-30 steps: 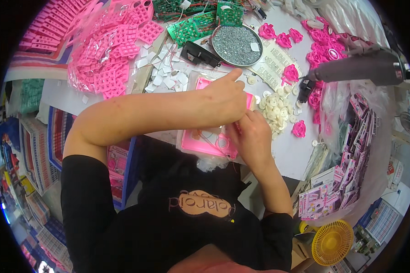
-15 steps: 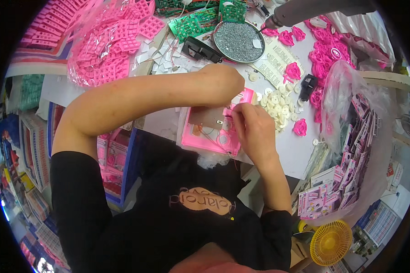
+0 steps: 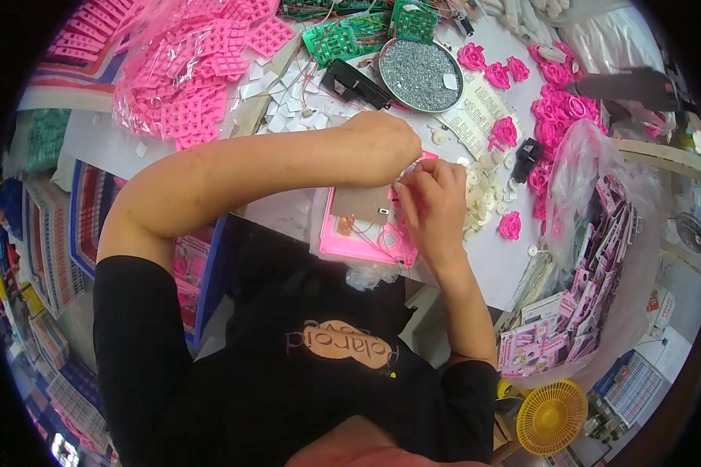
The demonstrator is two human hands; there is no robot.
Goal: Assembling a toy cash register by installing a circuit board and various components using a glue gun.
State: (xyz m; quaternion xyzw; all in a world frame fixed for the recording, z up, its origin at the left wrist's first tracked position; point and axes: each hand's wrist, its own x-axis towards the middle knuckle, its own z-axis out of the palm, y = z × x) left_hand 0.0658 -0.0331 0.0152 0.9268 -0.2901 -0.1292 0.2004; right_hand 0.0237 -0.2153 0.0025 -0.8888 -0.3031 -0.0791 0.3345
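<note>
A pink plastic housing (image 3: 368, 251) lies at the table's near edge, with a brown board (image 3: 358, 208) and thin wires inside its open side. Over its far part bends my left hand (image 3: 383, 148), curled closed; its fingertips are hidden behind the wrist and the back of the hand. My right hand (image 3: 435, 201) comes in from the right with thumb and fingers pinched together at the housing's far right part. What lies between the fingertips of either hand is too small or hidden to make out. Off-white plastic discs (image 3: 481, 198) are heaped just right of my right hand.
A round dish of small metal screws (image 3: 420, 76) stands beyond my hands, beside a black plastic part (image 3: 356, 84) and green circuit boards (image 3: 339, 40). Pink button pads (image 3: 210, 74) fill a bag at left. Pink rose-shaped parts (image 3: 557, 117) and a dark power screwdriver (image 3: 631, 89) are at right.
The power screwdriver has swung away to the right from above the screw dish. Both hands stay at the housing, with the fingers of my right hand slightly shifted. The whole view has shifted a little.
</note>
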